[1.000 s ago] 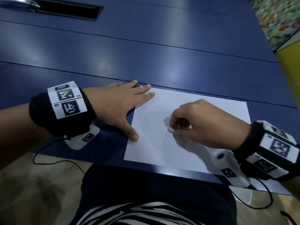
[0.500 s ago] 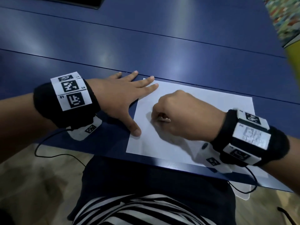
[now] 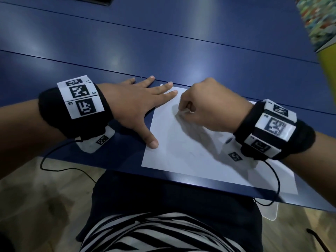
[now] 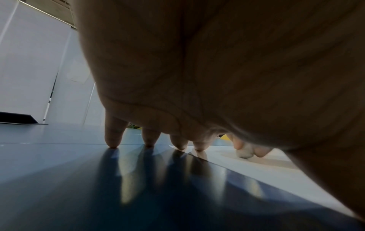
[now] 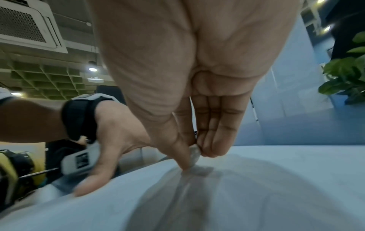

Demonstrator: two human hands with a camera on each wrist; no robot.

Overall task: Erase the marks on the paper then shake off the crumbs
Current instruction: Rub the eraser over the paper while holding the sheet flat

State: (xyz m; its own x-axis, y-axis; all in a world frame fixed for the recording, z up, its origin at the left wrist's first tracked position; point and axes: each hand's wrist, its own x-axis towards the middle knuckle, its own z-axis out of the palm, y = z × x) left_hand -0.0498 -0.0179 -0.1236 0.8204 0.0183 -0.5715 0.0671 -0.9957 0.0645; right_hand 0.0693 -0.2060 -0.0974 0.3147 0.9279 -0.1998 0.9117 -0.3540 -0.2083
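A white sheet of paper point(image 3: 183, 153) lies on the blue table point(image 3: 163, 51) near its front edge, with faint grey marks near its middle. My left hand point(image 3: 138, 106) lies flat with fingers spread, two fingertips and the thumb resting on the paper's left edge point(image 4: 227, 162). My right hand point(image 3: 205, 106) pinches a small white eraser point(image 5: 194, 154) between thumb and fingers, its tip pressed on the paper point(image 5: 256, 179) toward the upper left. The eraser point(image 4: 245, 152) also shows past my left palm. In the head view the eraser is mostly hidden by my fingers.
The table's front edge point(image 3: 181, 179) runs just below the paper, with my lap and the wooden floor beyond it. A dark slot point(image 3: 101, 0) sits at the table's far left. Thin black cables point(image 3: 63, 168) hang from both wrist bands.
My right hand has slid the eraser up and to the left across the paper, toward my left fingertips. The left hand has stayed flat on the paper's edge.
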